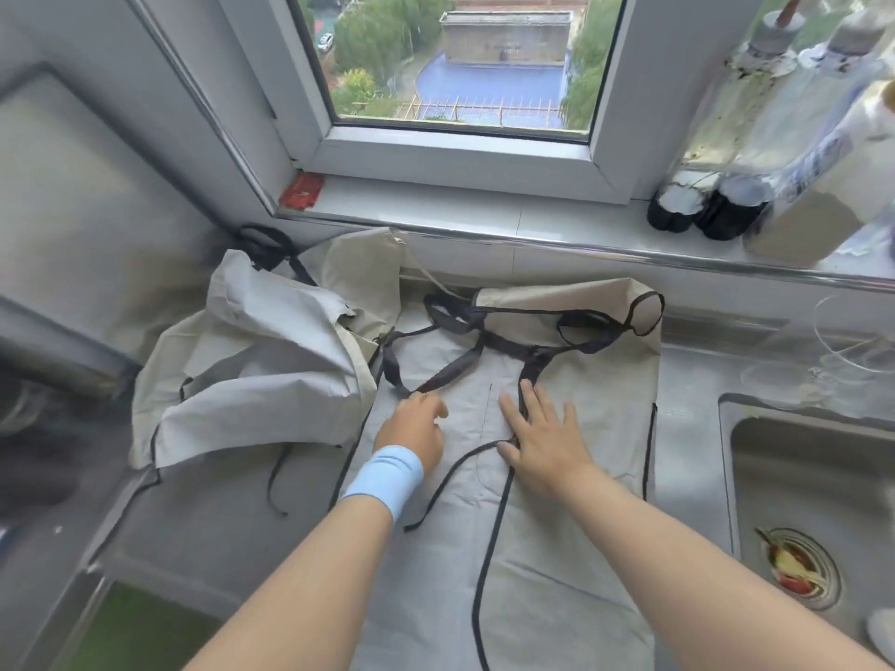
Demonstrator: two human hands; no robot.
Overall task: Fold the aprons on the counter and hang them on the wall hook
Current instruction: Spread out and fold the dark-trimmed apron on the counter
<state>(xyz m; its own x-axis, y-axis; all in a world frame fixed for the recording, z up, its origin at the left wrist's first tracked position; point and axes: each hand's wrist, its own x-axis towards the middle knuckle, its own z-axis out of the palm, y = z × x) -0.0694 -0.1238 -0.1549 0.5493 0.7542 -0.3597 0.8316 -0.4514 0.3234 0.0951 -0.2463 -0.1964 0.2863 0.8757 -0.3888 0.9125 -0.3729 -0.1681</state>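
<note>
Here the grey steel table (687, 428) carries a flat cream cloth apron with dark trim (557, 549), a crumpled second apron (252, 370) just left. Smoothing, I judge: right hand (542, 438) presses, grip wide; left hand (411, 428) curls at a dark strap (450, 375), its grip I cannot tell. Next: tuck straps, fold.

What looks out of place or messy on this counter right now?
The straps of the flat apron lie tangled in loops across its top. The second apron sits crumpled in a heap at its left, overlapping its edge. Food scraps sit in the sink drain.
</note>
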